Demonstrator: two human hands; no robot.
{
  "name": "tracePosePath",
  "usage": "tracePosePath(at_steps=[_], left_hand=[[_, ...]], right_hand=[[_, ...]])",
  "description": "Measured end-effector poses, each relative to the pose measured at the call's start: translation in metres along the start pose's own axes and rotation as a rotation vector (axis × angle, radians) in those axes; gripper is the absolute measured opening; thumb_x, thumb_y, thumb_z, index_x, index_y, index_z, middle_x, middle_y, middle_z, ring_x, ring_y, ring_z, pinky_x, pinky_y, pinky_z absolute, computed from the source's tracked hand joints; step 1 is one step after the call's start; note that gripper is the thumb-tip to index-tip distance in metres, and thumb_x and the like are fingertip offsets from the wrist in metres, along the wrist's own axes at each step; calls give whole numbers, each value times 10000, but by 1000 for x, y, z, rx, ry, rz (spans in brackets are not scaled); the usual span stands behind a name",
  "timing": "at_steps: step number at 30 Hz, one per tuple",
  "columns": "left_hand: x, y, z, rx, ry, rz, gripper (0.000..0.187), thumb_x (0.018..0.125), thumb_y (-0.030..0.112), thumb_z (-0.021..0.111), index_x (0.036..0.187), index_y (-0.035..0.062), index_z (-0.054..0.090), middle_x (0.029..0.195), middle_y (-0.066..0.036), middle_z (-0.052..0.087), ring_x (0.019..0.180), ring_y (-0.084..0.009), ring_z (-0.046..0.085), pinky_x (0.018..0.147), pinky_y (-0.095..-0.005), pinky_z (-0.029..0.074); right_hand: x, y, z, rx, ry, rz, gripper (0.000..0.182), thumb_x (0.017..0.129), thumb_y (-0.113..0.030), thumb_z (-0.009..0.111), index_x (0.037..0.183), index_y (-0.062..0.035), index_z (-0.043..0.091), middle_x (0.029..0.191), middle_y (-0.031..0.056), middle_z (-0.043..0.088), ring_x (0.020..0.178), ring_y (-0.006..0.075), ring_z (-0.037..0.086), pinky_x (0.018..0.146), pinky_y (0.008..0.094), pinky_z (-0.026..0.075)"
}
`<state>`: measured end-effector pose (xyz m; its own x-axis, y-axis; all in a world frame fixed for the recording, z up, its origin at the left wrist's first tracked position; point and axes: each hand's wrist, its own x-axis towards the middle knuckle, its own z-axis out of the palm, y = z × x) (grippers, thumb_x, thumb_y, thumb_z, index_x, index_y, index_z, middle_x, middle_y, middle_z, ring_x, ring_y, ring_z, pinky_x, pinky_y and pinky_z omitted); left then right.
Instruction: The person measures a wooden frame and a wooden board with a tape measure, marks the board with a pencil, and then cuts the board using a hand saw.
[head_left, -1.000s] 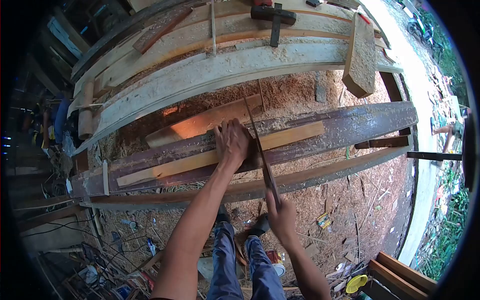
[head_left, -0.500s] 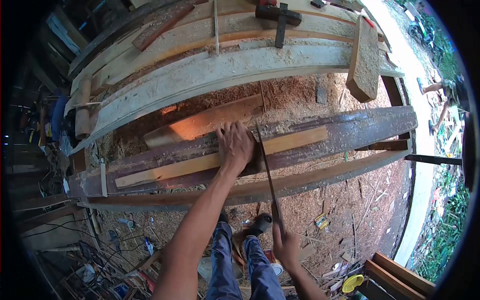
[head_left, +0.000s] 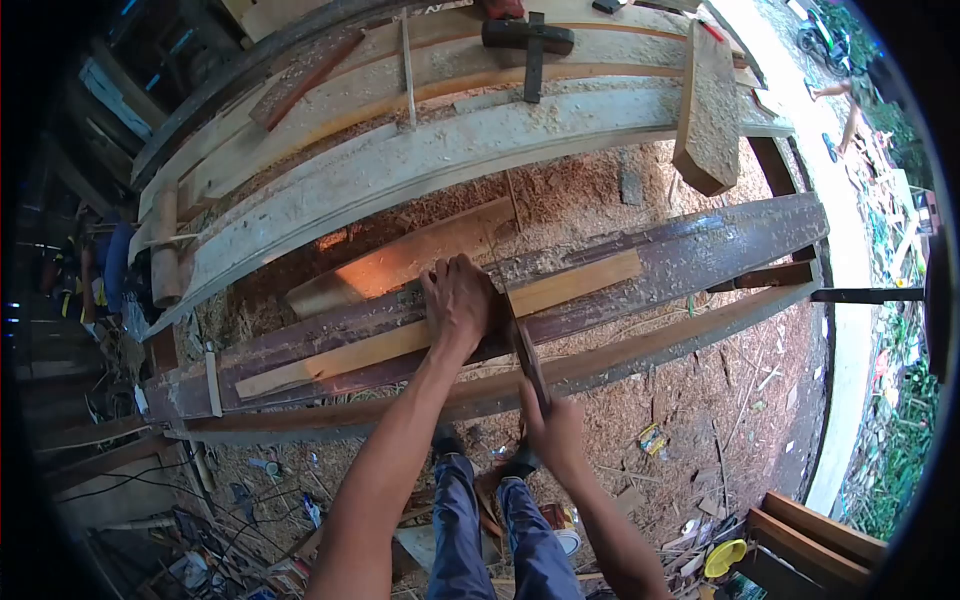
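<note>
My right hand [head_left: 555,428] is closed round the handle of a hand saw [head_left: 526,358]. The saw's blade lies across a narrow, light wooden strip [head_left: 575,284], just right of my left hand. My left hand [head_left: 458,305] grips the strip from above, fingers bent over its far side; what lies under the palm is hidden. Beneath the strip runs a long dark-painted plank [head_left: 740,240] scattered with sawdust. A broad brown board [head_left: 420,245] lies behind the plank, partly lit by the sun.
On the whitish workbench beam [head_left: 400,170] and boards beyond rest a black-headed hammer [head_left: 530,42], a thick wood block [head_left: 712,115] and a wooden mallet [head_left: 166,245]. Shavings and offcuts cover the ground. A yellow lid [head_left: 725,558] lies at lower right. Another person's legs [head_left: 850,125] show far right.
My right hand has pushed the saw up and away from me, so its handle is nearer the strip. My left hand stays on the strip. The view has shifted slightly.
</note>
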<state>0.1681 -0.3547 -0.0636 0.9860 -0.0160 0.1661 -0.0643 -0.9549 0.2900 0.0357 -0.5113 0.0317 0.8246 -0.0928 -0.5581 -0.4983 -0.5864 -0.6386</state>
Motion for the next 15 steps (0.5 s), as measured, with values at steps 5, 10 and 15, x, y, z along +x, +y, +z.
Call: tracePosePath(at_steps=[5,10,15], left_hand=[[0,2,7,95,93,30,162,896,168,493,892,16,549,888,-148,601,954,-293,536,855,-453,371],[1,2,-1,81,5,31,173,906,180,483,893,19,546,894,-145,599,956,-293,535,852,-445,367],[3,2,6,106,50,11,158,906,171,482,901,24,540,877,-141,591,928,-287,533,839,-438,366]], right_hand=[[-79,54,0,199,140,-205,395,928,-330,564,888,51,659,601,241,573,592,385,631,499,422,455],[7,-7,-4,64,76,-152,446,937,-344,548,797,71,632,503,206,488,417,247,540,434,395,369],[-63,47,-4,160,71,-125,419,935,-328,550,849,73,636,521,214,507,419,268,549,442,405,376]])
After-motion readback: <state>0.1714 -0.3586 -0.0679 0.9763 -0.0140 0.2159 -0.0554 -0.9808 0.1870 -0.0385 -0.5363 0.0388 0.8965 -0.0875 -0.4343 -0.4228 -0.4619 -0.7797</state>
